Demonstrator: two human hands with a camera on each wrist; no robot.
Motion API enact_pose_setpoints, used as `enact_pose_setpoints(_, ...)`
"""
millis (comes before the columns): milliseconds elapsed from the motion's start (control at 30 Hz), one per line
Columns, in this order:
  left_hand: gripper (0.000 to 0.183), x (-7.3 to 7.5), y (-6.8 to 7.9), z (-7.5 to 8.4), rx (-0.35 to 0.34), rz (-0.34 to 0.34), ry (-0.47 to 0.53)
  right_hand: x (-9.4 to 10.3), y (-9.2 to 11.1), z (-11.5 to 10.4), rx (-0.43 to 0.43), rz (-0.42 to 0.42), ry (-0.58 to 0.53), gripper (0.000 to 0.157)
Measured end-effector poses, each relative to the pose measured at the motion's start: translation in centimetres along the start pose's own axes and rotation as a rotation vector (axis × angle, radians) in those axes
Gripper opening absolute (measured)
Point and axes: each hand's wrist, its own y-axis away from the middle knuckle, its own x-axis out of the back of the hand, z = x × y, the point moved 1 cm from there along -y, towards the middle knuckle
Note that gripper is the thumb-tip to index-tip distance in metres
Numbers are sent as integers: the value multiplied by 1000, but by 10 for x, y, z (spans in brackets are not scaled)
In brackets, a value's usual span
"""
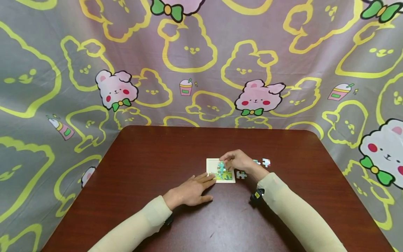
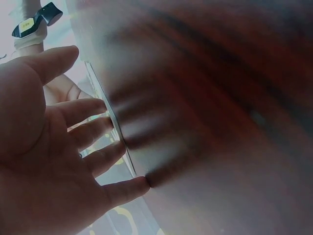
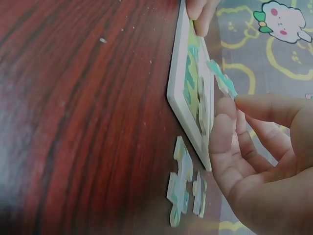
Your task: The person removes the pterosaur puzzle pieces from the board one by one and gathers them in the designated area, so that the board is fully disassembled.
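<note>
A cream puzzle tray lies on the table, its lower part filled with green and yellow picture pieces. My left hand reaches to the tray's near left corner, fingers extended and fingertips on its edge. Over the tray, my right hand pinches a teal and white jigsaw piece between thumb and fingers. That piece is tilted, close above the tray in the right wrist view. Just right of the tray lies a loose jigsaw piece.
Another loose jigsaw piece lies farther right, behind the right wrist, with one more partly hidden beside it. The brown table meets a cartoon-printed curtain at its back and sides.
</note>
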Motion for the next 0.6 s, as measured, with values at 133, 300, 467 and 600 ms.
enact_pose_setpoints(133, 65, 1, 0, 0, 3, -2, 5, 8, 4, 2, -16, -5, -29, 27)
enact_pose_setpoints(300, 65, 2, 0, 1, 7, -3, 11, 19, 10, 5, -27, 7, -25, 25)
enact_pose_setpoints(467, 65, 3, -1, 3, 12, -7, 15, 30, 17, 9, -22, 0, -32, 27)
enact_pose_setpoints(600, 65, 3, -1, 2, 17, -8, 18, 37, 23, 12, -18, 0, -40, 28)
